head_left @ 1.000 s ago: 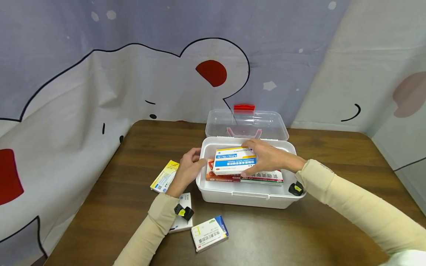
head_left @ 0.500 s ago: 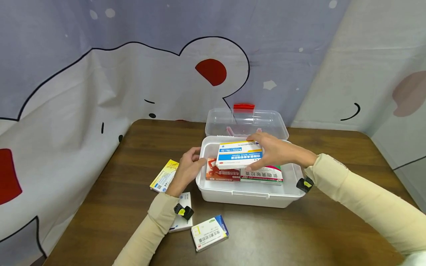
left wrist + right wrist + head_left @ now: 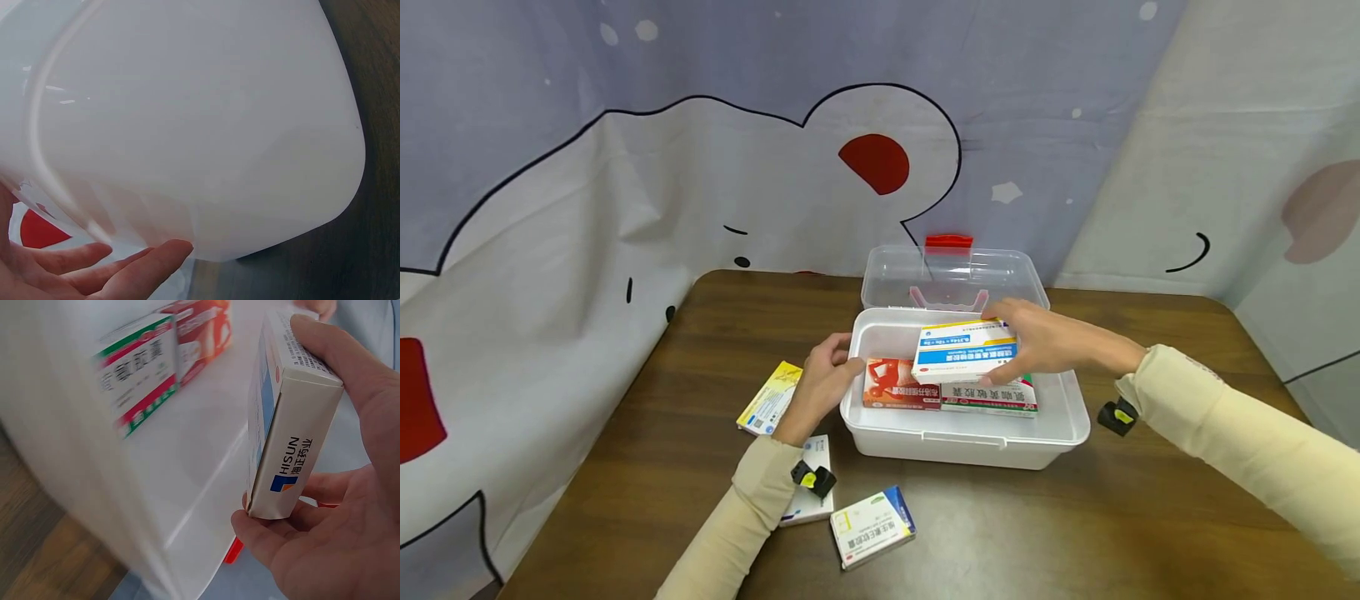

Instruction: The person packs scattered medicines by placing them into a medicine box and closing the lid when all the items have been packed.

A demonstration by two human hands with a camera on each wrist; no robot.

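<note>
My right hand [image 3: 1033, 337] grips a white, blue and yellow medicine box [image 3: 958, 354] by its right end, thumb on one edge and fingers on the opposite one. It is held tilted inside the white plastic storage box [image 3: 895, 442], over two other cartons. Those are a red-orange medicine box [image 3: 891, 385] on the left and a white medicine box with green and magenta bands [image 3: 988, 398] on the right, partly covered. My left hand [image 3: 826, 379] holds the storage box's left side, thumb at the rim. In the left wrist view its fingers [image 3: 150, 265] touch the outer wall.
The clear lid [image 3: 1000, 279] with its red latch [image 3: 949, 242] stands open behind. Left of the storage box lie a yellow-and-white carton [image 3: 771, 398], a white carton [image 3: 820, 454] partly under the left forearm, and a white-and-blue carton [image 3: 872, 527] nearer the front.
My right hand has moved right with the blue-and-white medicine box, uncovering more of the red-orange one beneath. The left hand stays at the storage box's side.
</note>
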